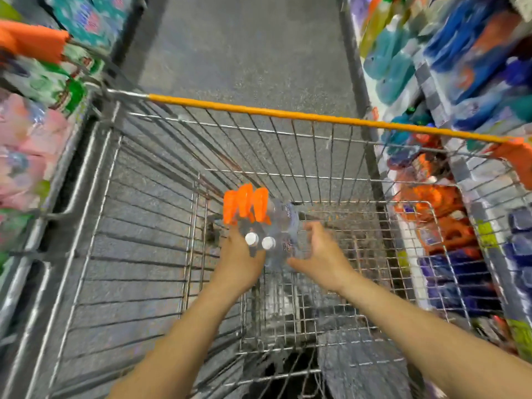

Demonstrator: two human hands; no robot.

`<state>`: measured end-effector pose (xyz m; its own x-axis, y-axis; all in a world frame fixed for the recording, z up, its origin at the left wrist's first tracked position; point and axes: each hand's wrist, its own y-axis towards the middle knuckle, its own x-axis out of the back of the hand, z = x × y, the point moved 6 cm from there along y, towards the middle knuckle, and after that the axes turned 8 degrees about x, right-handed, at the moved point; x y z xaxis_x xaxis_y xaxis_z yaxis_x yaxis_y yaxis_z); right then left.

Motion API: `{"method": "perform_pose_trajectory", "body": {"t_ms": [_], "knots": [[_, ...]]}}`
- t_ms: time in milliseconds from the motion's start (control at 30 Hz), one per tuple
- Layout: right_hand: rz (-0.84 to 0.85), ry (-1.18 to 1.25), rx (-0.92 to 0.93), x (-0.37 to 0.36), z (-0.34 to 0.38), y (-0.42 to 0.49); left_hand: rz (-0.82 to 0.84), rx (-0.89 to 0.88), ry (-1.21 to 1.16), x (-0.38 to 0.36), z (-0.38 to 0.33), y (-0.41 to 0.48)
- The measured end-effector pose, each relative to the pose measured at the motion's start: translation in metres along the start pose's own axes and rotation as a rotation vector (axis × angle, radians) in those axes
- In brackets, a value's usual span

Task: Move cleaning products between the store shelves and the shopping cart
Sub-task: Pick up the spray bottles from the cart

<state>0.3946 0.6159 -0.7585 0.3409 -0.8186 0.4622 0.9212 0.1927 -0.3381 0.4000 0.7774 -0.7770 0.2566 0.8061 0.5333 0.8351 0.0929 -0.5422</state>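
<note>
A bundle of clear bottles [280,223] with two white caps and orange trigger tops [246,204] hangs low inside the wire shopping cart [161,226], near its bottom. My left hand [237,264] grips the bundle from the left, its fingers hidden under the bottle necks. On the bundle's right side is my right hand [321,254], fingers spread and loosely curved, thumb touching the near edge. The picture is blurred by motion.
The cart's orange-sleeved front rim [288,113] crosses the view. Shelves of green and pink packs [31,133] run along the left. Blue, teal and orange bottles [449,214] fill the shelves on the right. Grey aisle floor [244,47] lies ahead.
</note>
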Motion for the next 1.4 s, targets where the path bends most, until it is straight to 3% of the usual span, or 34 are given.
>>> {"method": "perform_pose_trajectory", "body": {"t_ms": [100, 233, 400, 733, 967, 1100, 1233, 1400], "knots": [[0.081, -0.157, -0.102, -0.037, -0.059, 0.026, 0.140, 0.050, -0.034, -0.035, 0.033, 0.021], [0.108, -0.413, -0.131, -0.063, -0.097, 0.045, 0.179, 0.158, -0.013, -0.073, 0.090, 0.059], [0.087, -0.472, -0.128, -0.086, -0.107, 0.064, 0.209, 0.165, 0.091, -0.075, 0.087, 0.050], [0.010, -0.545, -0.131, -0.091, -0.092, 0.089, 0.219, 0.234, 0.053, -0.064, 0.090, 0.047], [-0.331, -0.101, -0.322, -0.049, -0.122, 0.077, 0.221, 0.233, 0.065, -0.059, 0.085, 0.040], [-0.311, -0.042, -0.310, -0.031, -0.128, 0.070, 0.217, 0.168, 0.086, -0.057, 0.076, 0.034], [-0.200, -0.177, -0.307, -0.011, -0.124, 0.045, 0.174, 0.056, 0.126, -0.048, 0.052, 0.028], [-0.124, -0.057, -0.266, 0.025, -0.083, -0.007, 0.204, -0.065, 0.053, -0.036, 0.006, 0.007]]}}
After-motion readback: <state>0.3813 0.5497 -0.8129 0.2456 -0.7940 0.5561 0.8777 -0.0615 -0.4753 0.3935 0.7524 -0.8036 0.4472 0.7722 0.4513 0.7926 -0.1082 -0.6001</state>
